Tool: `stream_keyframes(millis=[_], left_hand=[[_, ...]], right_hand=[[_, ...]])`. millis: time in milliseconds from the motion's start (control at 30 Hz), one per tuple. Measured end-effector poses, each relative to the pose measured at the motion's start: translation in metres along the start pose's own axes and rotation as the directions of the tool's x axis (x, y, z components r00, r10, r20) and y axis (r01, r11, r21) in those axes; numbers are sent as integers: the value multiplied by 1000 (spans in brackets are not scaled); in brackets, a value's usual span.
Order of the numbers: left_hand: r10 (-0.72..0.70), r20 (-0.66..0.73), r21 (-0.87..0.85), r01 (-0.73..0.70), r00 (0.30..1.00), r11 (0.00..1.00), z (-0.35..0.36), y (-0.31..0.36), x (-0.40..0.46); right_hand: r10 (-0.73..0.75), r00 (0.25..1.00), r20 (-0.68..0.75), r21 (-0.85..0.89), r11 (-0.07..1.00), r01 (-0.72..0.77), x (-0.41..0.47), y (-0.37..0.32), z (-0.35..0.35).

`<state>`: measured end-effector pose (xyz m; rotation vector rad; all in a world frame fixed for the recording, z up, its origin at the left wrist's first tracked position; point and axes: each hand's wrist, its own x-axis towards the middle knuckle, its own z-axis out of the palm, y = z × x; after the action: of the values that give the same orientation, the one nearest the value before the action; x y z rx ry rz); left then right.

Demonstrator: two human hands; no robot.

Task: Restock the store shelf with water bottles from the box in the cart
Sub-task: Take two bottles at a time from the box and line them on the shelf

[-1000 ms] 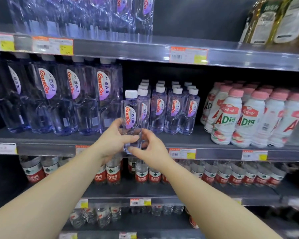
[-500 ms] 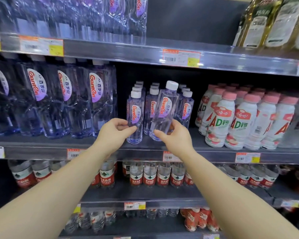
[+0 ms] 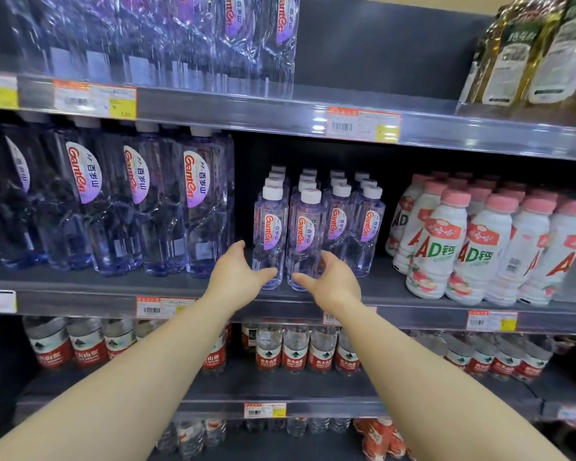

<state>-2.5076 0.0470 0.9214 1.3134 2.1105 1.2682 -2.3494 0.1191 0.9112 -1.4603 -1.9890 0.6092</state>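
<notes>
Both front water bottles now stand upright on the shelf point(image 3: 113, 287), no longer tilted. Left hand point(image 3: 236, 277), grip apart, cups the left water bottle point(image 3: 269, 237); at 3 o'clock, the right hand point(image 3: 333, 282), grip apart, flanks the right water bottle point(image 3: 305, 241).

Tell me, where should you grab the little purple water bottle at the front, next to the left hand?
Probably grip the small bottle around its waist, on the label, coming straight in from the open shelf front. It stands upright with big bottles on its left and a twin bottle close on its right, so fingers should wrap front and sides. The cap is small and slippery.
</notes>
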Motion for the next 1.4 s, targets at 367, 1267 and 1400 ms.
stream_keyframes(millis=[367,1267,1400], left_hand=[[6,32,19,-7,999,1000,8,1,9],[87,-211,282,-24,974,959,50,45,-70],[123,-71,396,-85,990,914,114,100,-133]], right_hand=[[-24,999,34,47,999,22,0,3,-2],[-75,997,19,9,997,75,-66,45,-77],[-43,999,-16,-152,988,40,-105,114,-148]])
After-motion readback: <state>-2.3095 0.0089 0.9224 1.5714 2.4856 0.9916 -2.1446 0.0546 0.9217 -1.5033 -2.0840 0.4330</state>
